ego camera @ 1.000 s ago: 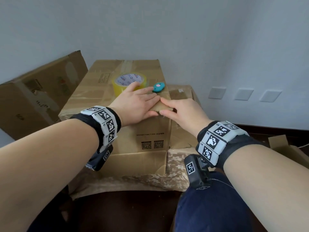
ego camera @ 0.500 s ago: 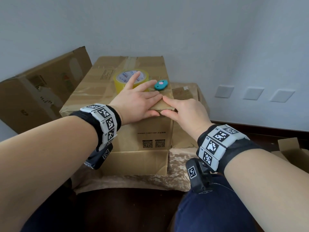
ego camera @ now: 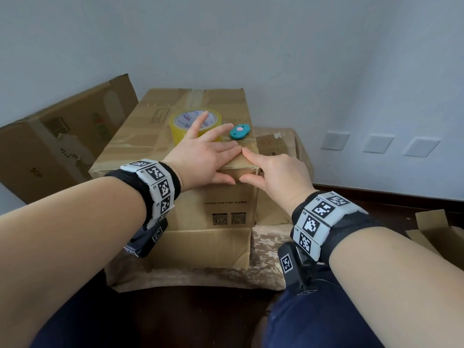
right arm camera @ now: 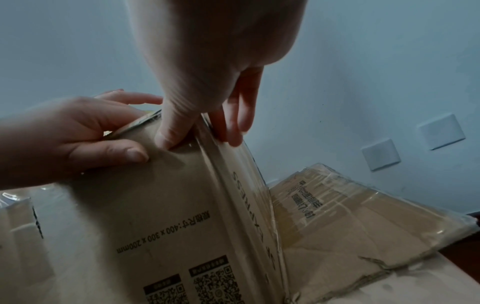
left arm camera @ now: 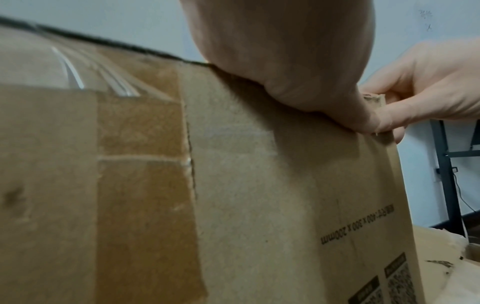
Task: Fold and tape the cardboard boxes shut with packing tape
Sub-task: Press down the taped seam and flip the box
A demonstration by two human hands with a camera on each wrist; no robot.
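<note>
Two things, tape roll [ego camera: 195,122] and seemingly a cutter [ego camera: 240,131], crowd the fingers [ego camera: 221,130].

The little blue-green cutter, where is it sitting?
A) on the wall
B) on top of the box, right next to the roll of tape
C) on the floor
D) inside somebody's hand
B: the cutter lies on the top of the box, just to the right of the yellow tape roll, beyond the left hand; no fingers are around it.
</note>
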